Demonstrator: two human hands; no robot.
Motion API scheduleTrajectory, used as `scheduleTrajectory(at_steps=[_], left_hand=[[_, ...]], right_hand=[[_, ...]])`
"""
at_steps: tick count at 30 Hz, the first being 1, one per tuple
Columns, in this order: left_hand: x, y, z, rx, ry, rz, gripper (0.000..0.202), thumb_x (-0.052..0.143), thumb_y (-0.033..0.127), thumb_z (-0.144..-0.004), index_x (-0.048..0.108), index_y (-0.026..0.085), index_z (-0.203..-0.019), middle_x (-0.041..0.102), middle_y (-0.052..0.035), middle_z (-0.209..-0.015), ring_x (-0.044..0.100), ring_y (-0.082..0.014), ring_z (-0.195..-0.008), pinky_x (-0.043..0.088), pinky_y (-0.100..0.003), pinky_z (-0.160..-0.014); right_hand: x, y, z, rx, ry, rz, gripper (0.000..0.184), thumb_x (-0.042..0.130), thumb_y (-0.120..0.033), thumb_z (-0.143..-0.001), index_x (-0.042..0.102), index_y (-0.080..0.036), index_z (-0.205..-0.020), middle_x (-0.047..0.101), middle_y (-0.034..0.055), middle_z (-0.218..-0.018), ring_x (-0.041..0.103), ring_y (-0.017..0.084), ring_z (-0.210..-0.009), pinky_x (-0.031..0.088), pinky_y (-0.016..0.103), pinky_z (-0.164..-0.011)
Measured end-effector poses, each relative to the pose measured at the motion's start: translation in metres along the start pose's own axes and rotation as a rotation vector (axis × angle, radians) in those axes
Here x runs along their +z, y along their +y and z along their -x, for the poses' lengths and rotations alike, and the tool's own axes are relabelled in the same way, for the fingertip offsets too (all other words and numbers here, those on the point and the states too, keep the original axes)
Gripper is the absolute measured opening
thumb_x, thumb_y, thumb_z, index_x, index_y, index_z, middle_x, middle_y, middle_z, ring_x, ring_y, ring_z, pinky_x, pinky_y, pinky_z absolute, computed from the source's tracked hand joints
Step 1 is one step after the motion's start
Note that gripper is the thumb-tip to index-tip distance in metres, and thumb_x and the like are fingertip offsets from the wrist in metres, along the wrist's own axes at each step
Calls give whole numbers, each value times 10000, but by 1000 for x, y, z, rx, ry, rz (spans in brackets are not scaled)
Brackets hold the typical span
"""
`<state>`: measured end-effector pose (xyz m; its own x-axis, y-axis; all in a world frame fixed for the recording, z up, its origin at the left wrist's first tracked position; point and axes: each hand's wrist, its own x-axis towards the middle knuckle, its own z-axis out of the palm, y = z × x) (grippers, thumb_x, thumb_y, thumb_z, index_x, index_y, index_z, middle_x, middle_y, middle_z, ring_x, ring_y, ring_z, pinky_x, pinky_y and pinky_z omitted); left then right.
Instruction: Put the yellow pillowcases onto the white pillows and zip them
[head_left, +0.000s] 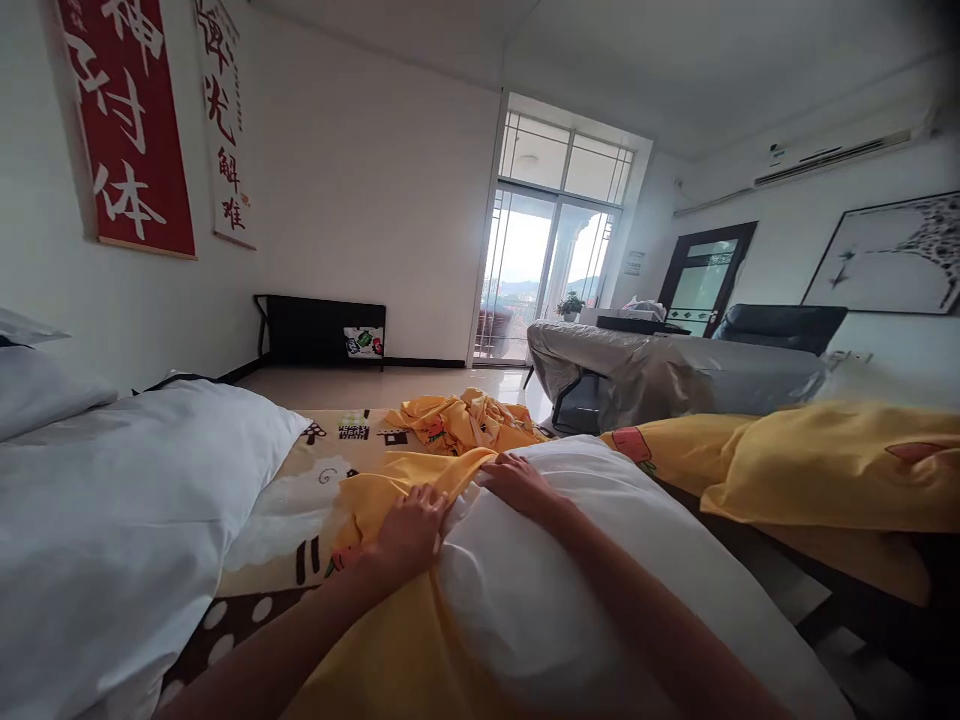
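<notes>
A white pillow point(525, 590) lies in front of me, its left end against a yellow pillowcase point(375, 640) with a carrot print. My left hand point(415, 522) is closed on the pillowcase's cloth, at the left edge of the pillow. Further up, at the pillow's far corner, my right hand point(517, 480) grips the yellow edge of the pillowcase. The fingertips of my right hand are partly hidden by the cloth. Part of the pillowcase runs down under my left forearm.
Another white pillow point(135, 500) lies at left on a patterned blanket point(277, 530). Crumpled yellow cloth point(472, 420) is beyond my hands. A yellow-covered pillow point(840, 465) is at right. Further back stand a plastic-covered table point(600, 350) and a folded black item point(322, 330) by the wall.
</notes>
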<state>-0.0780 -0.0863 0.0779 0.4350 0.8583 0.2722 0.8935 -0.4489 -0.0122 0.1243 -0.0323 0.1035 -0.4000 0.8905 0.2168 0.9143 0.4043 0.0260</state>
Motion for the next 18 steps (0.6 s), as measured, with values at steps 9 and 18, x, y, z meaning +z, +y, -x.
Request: scheduleTrajectory(at_steps=[9,18], left_hand=[[25,2,41,604,70,71,295,403,297,-917,612,191,-739,666,-26,-774,591,-162,-838,318,-381,-951],[-24,17,15,484,64,-108,376,470,374,-842,710,173,-634,686,-75,-626,624,-200,-651,344,-415,-928]], right_hand=[[40,-20,143,-463,21,118,622,633,-328,-787,427,-341,-1374,404,99,-1437,333,316,-1321,266,512,-1034],[47,-36,43,-319,62,2,194,480,-225,-904,653,-185,-981,639,70,-965,569,181,-858,453,304,-725]])
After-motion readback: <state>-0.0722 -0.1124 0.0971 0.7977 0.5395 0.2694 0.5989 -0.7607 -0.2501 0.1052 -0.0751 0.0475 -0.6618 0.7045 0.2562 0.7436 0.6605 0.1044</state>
